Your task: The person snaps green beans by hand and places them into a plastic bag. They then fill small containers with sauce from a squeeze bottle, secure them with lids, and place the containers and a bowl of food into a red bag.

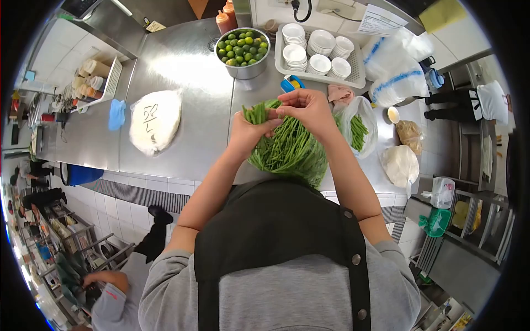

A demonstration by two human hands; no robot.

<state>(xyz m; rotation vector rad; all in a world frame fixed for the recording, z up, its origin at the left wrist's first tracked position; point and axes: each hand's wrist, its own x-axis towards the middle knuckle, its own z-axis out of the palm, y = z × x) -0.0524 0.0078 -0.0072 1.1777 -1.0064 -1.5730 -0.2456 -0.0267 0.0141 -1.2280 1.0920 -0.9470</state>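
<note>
Head view: green beans (255, 115) in left hand (248, 134), hold unclear in right hand (309, 113), limes (242, 48) and dish tray (358, 67) beyond

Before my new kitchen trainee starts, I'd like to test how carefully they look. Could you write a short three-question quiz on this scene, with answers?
1. What is the person's left hand holding?
2. True or false: in the picture, the metal bowl of limes stands to the left of the white tray.
3. How many stacks of white dishes sit in that tray? A) three B) six C) ten

Key:
1. A bunch of green beans.
2. True.
3. B, six.
</note>
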